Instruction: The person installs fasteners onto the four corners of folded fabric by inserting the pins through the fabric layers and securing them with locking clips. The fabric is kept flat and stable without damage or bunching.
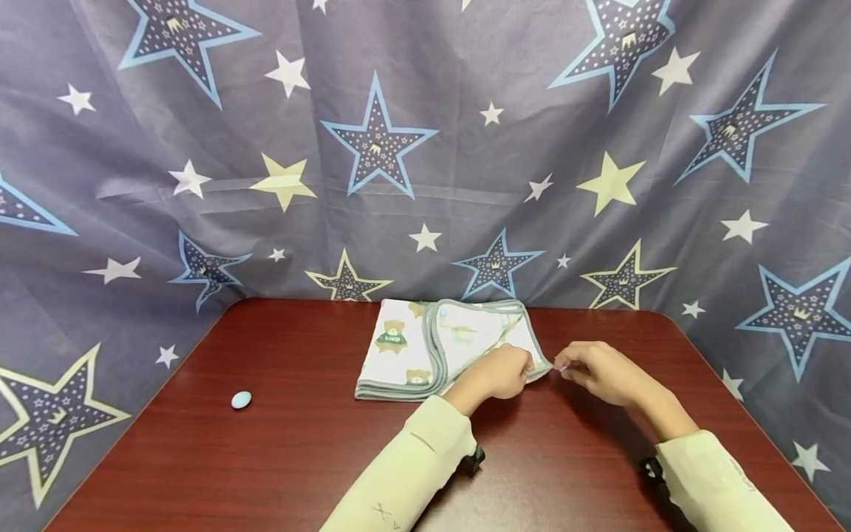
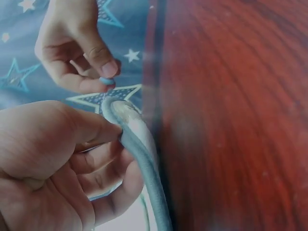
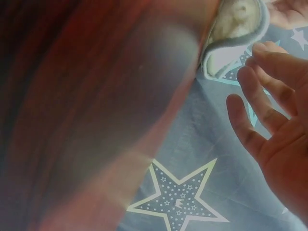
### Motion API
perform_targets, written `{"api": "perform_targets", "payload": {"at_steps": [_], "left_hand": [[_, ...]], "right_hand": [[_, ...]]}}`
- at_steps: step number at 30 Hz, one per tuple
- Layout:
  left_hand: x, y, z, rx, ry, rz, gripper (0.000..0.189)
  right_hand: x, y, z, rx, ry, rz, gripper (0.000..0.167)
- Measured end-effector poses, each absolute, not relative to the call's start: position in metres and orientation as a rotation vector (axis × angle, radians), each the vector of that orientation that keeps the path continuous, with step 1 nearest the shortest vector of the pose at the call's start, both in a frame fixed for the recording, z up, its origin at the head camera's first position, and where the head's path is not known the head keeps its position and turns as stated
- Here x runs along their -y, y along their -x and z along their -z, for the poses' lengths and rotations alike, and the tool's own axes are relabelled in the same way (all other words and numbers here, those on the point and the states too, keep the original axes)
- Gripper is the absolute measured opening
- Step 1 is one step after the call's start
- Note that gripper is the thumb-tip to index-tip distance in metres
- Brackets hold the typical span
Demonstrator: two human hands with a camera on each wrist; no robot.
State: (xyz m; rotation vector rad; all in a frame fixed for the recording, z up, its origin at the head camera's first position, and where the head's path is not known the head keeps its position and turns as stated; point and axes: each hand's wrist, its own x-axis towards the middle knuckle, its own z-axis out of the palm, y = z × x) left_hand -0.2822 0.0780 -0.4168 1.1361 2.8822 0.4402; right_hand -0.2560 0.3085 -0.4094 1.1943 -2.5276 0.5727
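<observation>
A folded white blanket with bear prints and grey-green piping lies at the back of the table. My left hand grips its piped edge near the front right corner; in the left wrist view the thumb and fingers pinch the piping. My right hand is just off that corner. Between its thumb and finger it pinches a small blue piece, with a thin, pin-like line below it toward the piping. In the right wrist view this piece is hidden behind the right fingers.
A pale blue oval piece lies on the left part of the reddish wooden table. A grey curtain with stars hangs right behind the table and along its sides. A small blue spot shows on the blanket's upper fold.
</observation>
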Motion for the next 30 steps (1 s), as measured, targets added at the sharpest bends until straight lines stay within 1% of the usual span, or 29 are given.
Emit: {"api": "perform_targets", "payload": {"at_steps": [2, 7, 13, 18, 24, 30], "left_hand": [[-0.074, 0.283, 0.415, -2.88, -1.142, -0.516, 0.018], [-0.066, 0.287, 0.41, -2.854, -1.052, -0.723, 0.017], [-0.06, 0.291, 0.408, -2.874, -1.008, -0.832, 0.018], [-0.056, 0.292, 0.406, -2.869, -1.02, -0.897, 0.016], [-0.048, 0.295, 0.402, -2.847, -1.014, -0.983, 0.017], [-0.043, 0.299, 0.396, -2.841, -1.052, -1.051, 0.016]], "right_hand": [[-0.307, 0.256, 0.409, 2.521, -1.187, -0.594, 0.027], [-0.301, 0.256, 0.408, 2.484, -1.167, -0.701, 0.034], [-0.296, 0.255, 0.405, 2.459, -1.169, -0.901, 0.035], [-0.293, 0.255, 0.403, 2.512, -1.133, -0.847, 0.038], [-0.288, 0.257, 0.401, 2.568, -1.053, -0.779, 0.035], [-0.281, 0.262, 0.395, 2.636, -0.969, -0.826, 0.03]]}}
